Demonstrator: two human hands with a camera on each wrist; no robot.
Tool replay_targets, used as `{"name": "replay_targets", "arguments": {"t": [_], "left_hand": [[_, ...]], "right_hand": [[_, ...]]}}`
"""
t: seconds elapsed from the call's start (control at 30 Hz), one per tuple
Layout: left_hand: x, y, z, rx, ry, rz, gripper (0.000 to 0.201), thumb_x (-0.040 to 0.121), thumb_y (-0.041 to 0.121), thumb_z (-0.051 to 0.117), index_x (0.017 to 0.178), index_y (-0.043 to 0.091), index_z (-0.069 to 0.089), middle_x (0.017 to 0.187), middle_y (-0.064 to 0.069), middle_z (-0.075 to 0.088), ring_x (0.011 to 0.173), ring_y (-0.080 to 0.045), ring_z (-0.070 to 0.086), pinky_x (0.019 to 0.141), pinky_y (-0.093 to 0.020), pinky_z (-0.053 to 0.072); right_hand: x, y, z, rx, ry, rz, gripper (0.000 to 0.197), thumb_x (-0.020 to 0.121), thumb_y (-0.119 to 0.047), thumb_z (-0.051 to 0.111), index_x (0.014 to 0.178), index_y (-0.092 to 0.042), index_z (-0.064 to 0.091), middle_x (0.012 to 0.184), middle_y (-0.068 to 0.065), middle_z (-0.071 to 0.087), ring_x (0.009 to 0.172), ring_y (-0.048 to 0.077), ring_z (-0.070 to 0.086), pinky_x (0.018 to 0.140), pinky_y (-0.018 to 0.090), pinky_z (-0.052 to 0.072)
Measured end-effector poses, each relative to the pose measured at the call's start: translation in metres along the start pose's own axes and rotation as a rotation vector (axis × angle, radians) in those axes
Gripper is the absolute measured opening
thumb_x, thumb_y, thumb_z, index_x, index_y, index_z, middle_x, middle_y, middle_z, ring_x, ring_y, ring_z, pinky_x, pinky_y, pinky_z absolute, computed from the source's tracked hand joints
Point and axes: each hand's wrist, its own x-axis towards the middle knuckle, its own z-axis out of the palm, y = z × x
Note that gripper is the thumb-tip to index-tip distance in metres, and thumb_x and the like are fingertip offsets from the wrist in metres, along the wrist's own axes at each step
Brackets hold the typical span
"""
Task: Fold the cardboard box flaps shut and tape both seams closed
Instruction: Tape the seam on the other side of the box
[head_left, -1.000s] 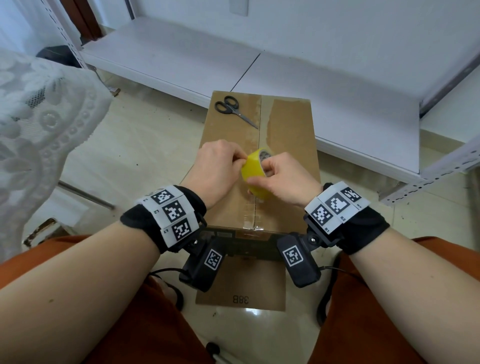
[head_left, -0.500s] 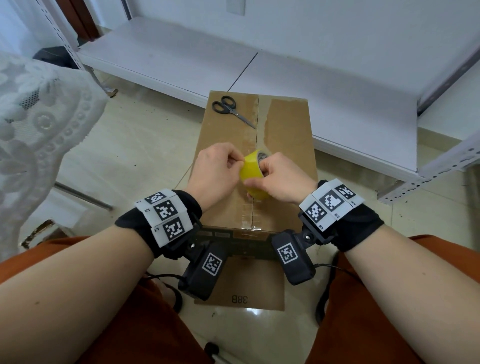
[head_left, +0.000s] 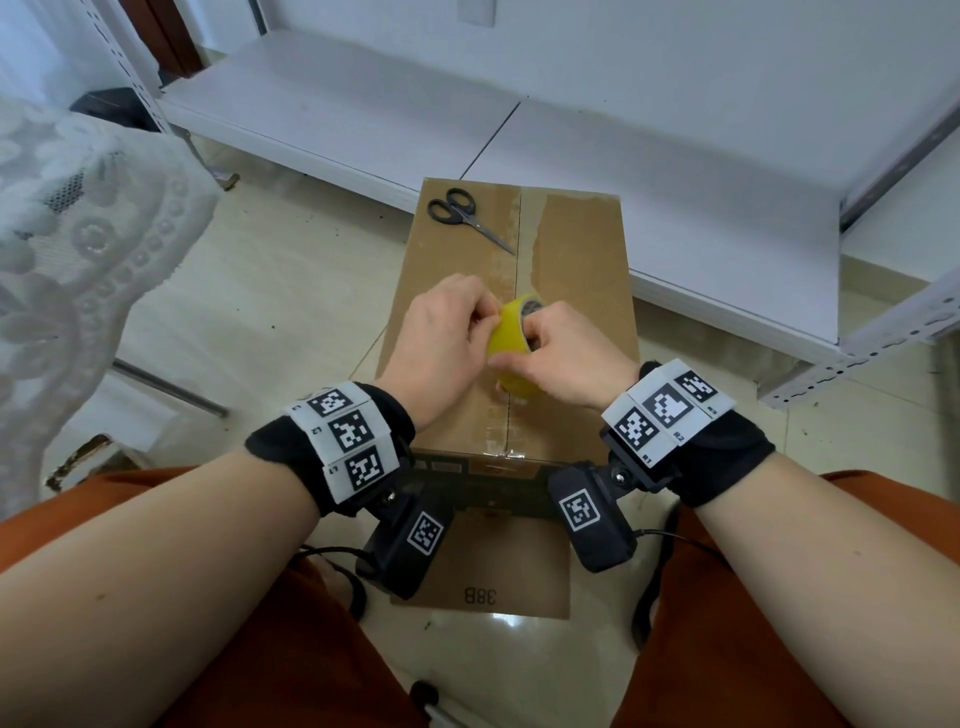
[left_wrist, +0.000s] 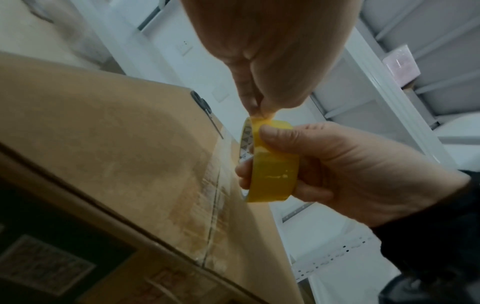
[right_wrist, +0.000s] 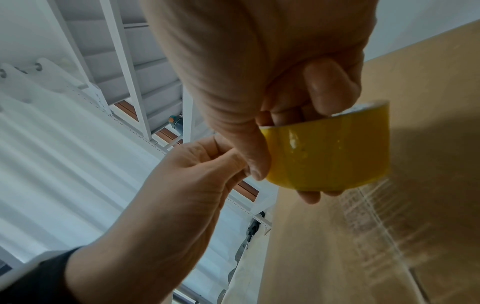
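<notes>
A brown cardboard box (head_left: 571, 249) stands on the floor with its top flaps folded flat; the centre seam (head_left: 514, 249) carries old clear tape marks. Just above the seam my right hand (head_left: 561, 358) grips a yellow tape roll (head_left: 511, 332), fingers through its core. My left hand (head_left: 447, 338) pinches the roll's loose tape end at its top edge. In the left wrist view the tape roll (left_wrist: 272, 164) hangs over the box (left_wrist: 116, 154) with the pinch at its upper rim. The right wrist view shows the tape roll (right_wrist: 330, 148) and my left hand (right_wrist: 202, 170) beside it.
Black-handled scissors (head_left: 467, 218) lie on the box's far left corner. A low white shelf (head_left: 571, 135) runs behind the box. A white lace cloth (head_left: 78, 249) hangs at the left. My orange-clad knees (head_left: 779, 623) flank the box's near end.
Both hands and the roll stay above the seam. The left fingers have shifted slightly on the roll's edge, working at the tape end.
</notes>
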Motion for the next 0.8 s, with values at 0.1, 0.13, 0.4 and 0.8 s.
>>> {"name": "replay_targets", "arguments": {"t": [0.1,0.13,0.4,0.8], "left_hand": [[-0.002,0.001,0.001,0.029,0.002,0.011,0.011,0.088,0.010,0.061,0.080,0.016,0.056,0.086,-0.002,0.062,0.078,-0.015,0.058,0.072,-0.032,0.053],[-0.002,0.001,0.002,0.027,0.003,0.014,0.011,0.088,0.009,0.061,0.080,0.016,0.056,0.086,-0.002,0.062,0.078,-0.015,0.058,0.072,-0.033,0.053],[-0.003,0.003,0.004,-0.028,-0.045,-0.051,0.008,0.088,0.009,0.058,0.082,0.012,0.055,0.086,-0.003,0.062,0.076,-0.015,0.057,0.070,-0.033,0.052],[0.007,-0.001,-0.005,-0.226,-0.166,-0.346,0.009,0.085,0.015,0.067,0.088,0.024,0.067,0.079,0.009,0.063,0.074,-0.006,0.058,0.082,-0.029,0.055]], "right_hand": [[0.001,0.000,-0.002,-0.003,-0.014,0.003,0.034,0.085,-0.030,0.067,0.083,0.004,0.066,0.083,0.015,0.065,0.075,0.029,0.061,0.075,0.042,0.050],[0.002,0.000,-0.003,-0.004,-0.019,0.010,0.034,0.085,-0.030,0.067,0.084,0.004,0.066,0.080,0.013,0.063,0.073,0.028,0.060,0.074,0.042,0.050],[0.005,0.006,-0.003,0.027,-0.051,0.049,0.039,0.082,-0.030,0.069,0.086,0.008,0.065,0.089,0.019,0.068,0.081,0.033,0.066,0.080,0.047,0.054],[0.003,0.006,-0.003,-0.136,0.030,0.034,0.043,0.078,-0.044,0.071,0.076,-0.001,0.068,0.079,0.014,0.068,0.074,0.028,0.065,0.071,0.044,0.054]]}}
